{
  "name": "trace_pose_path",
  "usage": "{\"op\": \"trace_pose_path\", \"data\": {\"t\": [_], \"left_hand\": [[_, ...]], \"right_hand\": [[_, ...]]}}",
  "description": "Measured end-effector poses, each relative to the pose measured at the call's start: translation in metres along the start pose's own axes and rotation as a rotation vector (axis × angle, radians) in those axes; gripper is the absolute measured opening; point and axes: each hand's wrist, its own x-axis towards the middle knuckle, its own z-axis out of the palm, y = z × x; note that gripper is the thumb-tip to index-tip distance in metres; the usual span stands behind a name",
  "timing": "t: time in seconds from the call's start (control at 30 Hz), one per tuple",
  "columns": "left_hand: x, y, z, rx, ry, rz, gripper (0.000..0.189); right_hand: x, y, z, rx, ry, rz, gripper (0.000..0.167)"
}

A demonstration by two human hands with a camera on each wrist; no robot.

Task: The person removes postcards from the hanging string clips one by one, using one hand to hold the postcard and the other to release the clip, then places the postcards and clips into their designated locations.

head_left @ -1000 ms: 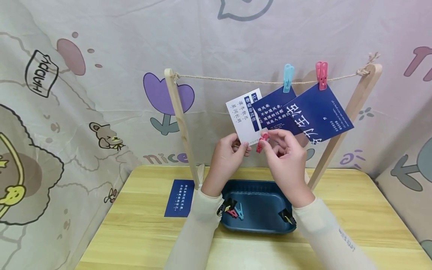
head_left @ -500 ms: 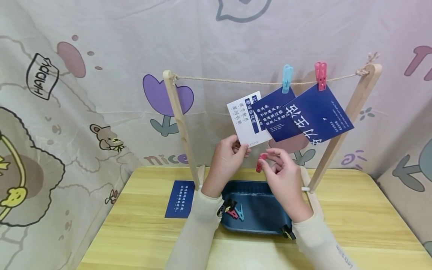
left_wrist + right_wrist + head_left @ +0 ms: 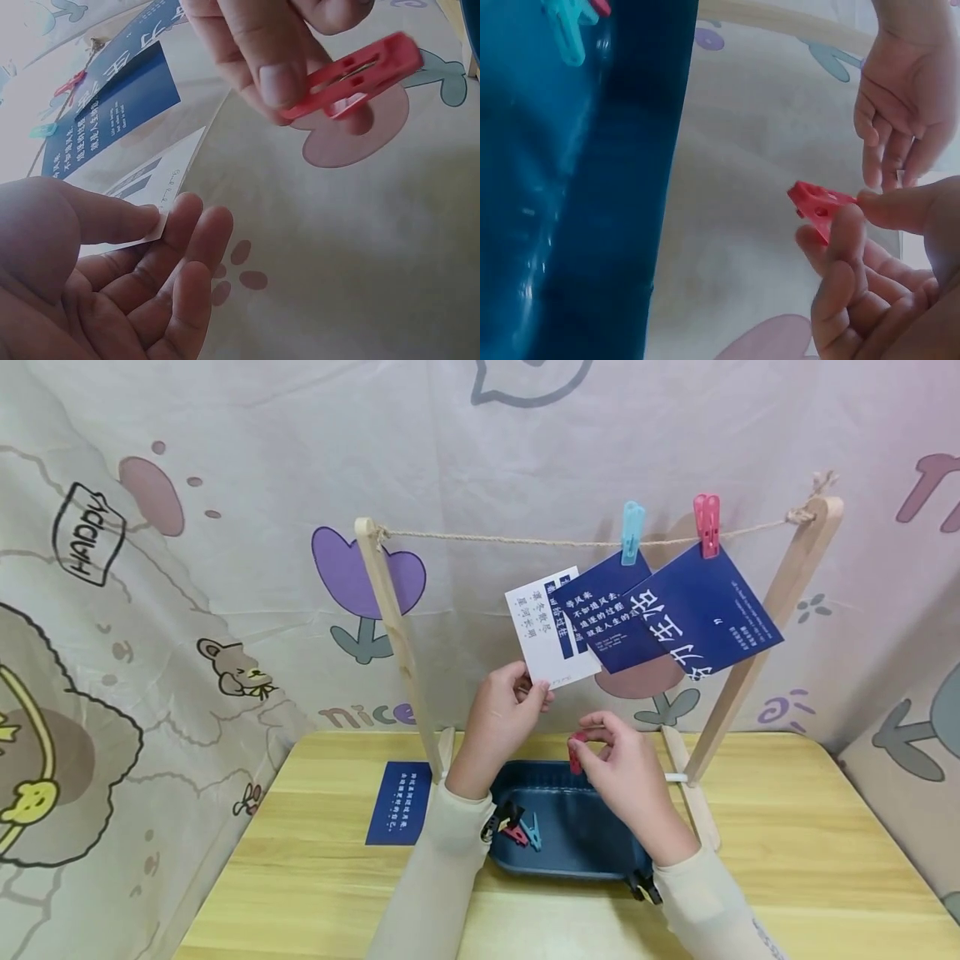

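Note:
My left hand (image 3: 506, 706) pinches the lower corner of a white card (image 3: 543, 643) between thumb and fingers, below the string. The card's upper right part lies behind a blue card (image 3: 607, 618). In my right hand (image 3: 618, 760) a red clothespin (image 3: 575, 753) is pinched, held over the back rim of the dark blue tray and apart from the white card. A light blue clothespin (image 3: 632, 532) holds the blue card on the string (image 3: 502, 539). Beside it, a pink clothespin (image 3: 707, 525) holds another blue card (image 3: 712, 610), which overlaps the first.
Two wooden posts (image 3: 401, 643) carry the string. Below stands the dark blue tray (image 3: 570, 866), with a red clothespin (image 3: 516, 835) and a light blue clothespin (image 3: 532, 832) inside. On the table (image 3: 300, 860) a blue card (image 3: 399, 803) lies left of the tray.
My right hand has moved down and away from the white card with the red clothespin still pinched. My left hand keeps the card in nearly the same place.

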Motion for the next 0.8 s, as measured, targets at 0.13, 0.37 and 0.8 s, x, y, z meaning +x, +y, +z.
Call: {"op": "trace_pose_path", "data": {"t": [0.13, 0.37, 0.8], "left_hand": [[0.0, 0.0, -0.001, 0.004, 0.003, 0.004, 0.03], [0.001, 0.001, -0.001, 0.004, 0.002, -0.013, 0.031], [0.001, 0.003, -0.001, 0.037, 0.004, -0.021, 0.03]], "right_hand": [[-0.001, -0.002, -0.002, -0.088, -0.044, 0.009, 0.023], [-0.006, 0.0, -0.001, -0.301, -0.221, 0.06, 0.015], [-0.016, 0.004, 0.008, -0.466, -0.48, 0.123, 0.026]]}}
